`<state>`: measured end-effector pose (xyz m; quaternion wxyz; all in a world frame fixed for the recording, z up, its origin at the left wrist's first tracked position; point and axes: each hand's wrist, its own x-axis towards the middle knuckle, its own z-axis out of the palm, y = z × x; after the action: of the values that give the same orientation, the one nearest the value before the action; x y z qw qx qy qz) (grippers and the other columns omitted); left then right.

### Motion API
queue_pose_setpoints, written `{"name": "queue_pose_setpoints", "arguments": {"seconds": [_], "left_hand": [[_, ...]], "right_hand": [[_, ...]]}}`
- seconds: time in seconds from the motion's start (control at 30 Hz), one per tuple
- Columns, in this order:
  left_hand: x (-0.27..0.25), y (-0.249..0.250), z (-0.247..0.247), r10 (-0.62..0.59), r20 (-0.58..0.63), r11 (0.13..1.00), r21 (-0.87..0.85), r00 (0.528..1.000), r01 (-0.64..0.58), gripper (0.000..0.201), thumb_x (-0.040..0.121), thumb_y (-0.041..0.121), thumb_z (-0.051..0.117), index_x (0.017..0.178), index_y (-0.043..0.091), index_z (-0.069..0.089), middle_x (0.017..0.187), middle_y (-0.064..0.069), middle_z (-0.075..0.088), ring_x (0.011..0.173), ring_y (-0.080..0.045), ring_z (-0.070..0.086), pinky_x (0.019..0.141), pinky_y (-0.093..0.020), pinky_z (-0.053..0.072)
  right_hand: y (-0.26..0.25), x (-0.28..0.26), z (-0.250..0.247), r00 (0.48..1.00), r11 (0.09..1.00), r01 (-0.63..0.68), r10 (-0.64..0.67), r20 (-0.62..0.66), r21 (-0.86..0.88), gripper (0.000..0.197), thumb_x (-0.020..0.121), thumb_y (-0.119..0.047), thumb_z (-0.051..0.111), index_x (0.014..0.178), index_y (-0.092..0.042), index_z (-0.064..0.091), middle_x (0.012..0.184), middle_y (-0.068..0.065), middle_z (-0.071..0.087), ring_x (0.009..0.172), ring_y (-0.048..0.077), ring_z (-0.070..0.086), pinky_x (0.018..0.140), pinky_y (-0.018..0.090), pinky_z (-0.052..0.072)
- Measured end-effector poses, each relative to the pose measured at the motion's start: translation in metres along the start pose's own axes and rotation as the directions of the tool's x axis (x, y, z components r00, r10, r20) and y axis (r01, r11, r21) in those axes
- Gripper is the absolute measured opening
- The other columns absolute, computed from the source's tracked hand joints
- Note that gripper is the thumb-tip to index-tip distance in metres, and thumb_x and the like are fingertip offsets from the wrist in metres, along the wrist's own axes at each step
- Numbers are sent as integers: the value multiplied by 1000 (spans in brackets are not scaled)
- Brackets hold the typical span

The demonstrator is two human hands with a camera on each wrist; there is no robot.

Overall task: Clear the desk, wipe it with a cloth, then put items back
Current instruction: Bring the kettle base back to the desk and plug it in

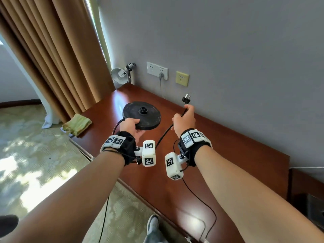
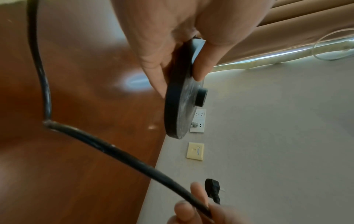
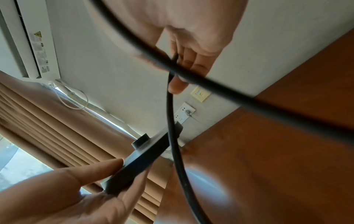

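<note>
A round black kettle base (image 1: 142, 114) hangs above the reddish-brown desk (image 1: 219, 155). My left hand (image 1: 131, 126) pinches its near rim, thumb on top and fingers beneath; the left wrist view shows the kettle base (image 2: 180, 106) edge-on. Its black cord (image 1: 164, 134) runs across to my right hand (image 1: 185, 118), which grips it just below the black plug (image 1: 186, 99). The plug points up, free of the wall. In the right wrist view the cord (image 3: 172, 121) passes through my right fingers (image 3: 177, 84). A folded green cloth (image 1: 77, 124) lies on the desk's left end.
A white double socket (image 1: 157, 70) on the grey wall holds a grey plug; a yellow wall plate (image 1: 182, 78) is beside it. A white desk lamp (image 1: 121, 74) stands in the corner by tan curtains (image 1: 57, 58). Carpet (image 1: 35, 163) and my shoe (image 1: 152, 225) lie below.
</note>
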<state>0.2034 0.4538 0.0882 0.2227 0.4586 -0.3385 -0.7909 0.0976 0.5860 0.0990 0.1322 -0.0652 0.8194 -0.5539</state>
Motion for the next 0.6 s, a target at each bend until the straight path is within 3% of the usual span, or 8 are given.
{"name": "queue_pose_setpoints", "arguments": {"seconds": [0.07, 0.17, 0.23, 0.3, 0.4, 0.5, 0.6], "left_hand": [[30, 9, 6, -9, -15, 1000, 0, 1000, 9, 48, 94, -8, 45, 141, 1, 43, 128, -24, 60, 108, -34, 63, 72, -40, 55], [75, 20, 21, -26, 6, 1000, -12, 1000, 26, 41, 93, -10, 45, 132, 2, 46, 125, -25, 61, 111, -37, 62, 88, -45, 55], [100, 25, 33, -48, 20, 999, -7, 999, 49, 35, 91, -12, 42, 121, 4, 47, 117, -25, 63, 110, -38, 62, 98, -48, 53], [126, 31, 42, -72, 16, 997, 20, 997, 71, 29, 89, -12, 41, 113, 3, 49, 106, -22, 65, 106, -37, 64, 98, -48, 53], [162, 42, 51, -83, 6, 995, 48, 997, 83, 25, 86, -10, 43, 105, 2, 54, 102, -21, 67, 101, -36, 66, 91, -47, 56], [198, 50, 55, -122, -9, 988, 94, 993, 122, 30, 87, -10, 45, 114, 2, 53, 101, -20, 67, 93, -33, 67, 71, -41, 57], [236, 54, 54, -152, -33, 981, 120, 988, 155, 33, 88, -8, 51, 120, 2, 53, 110, -23, 67, 96, -34, 68, 61, -40, 57]], "right_hand": [[0, 23, 15, 1000, 1000, -12, 12, 1, -14, 61, 83, -12, 47, 138, -35, 32, 96, 8, 67, 86, 38, 68, 80, 51, 58], [-3, 68, 37, 999, 999, -40, 40, -6, -12, 72, 83, -12, 48, 145, -39, 22, 105, 11, 68, 94, 38, 68, 84, 51, 57], [-8, 96, 52, 996, 996, -86, 85, -9, -16, 77, 82, -12, 51, 145, -44, 19, 112, 12, 68, 96, 39, 69, 83, 51, 59], [-12, 115, 66, 992, 992, -128, 128, 0, -16, 81, 83, -10, 53, 147, -45, 18, 116, 12, 66, 95, 40, 69, 77, 49, 61], [-18, 137, 84, 988, 988, -154, 154, 13, -21, 82, 84, -10, 54, 151, -42, 18, 121, 8, 63, 94, 39, 70, 76, 47, 62], [-21, 155, 98, 980, 979, -199, 200, 18, -53, 80, 87, -10, 55, 154, -37, 20, 118, 5, 57, 93, 39, 70, 79, 47, 61], [-19, 172, 111, 976, 974, -217, 219, 17, -56, 77, 85, -13, 50, 153, -37, 24, 122, 3, 63, 86, 35, 72, 80, 44, 61]]}}
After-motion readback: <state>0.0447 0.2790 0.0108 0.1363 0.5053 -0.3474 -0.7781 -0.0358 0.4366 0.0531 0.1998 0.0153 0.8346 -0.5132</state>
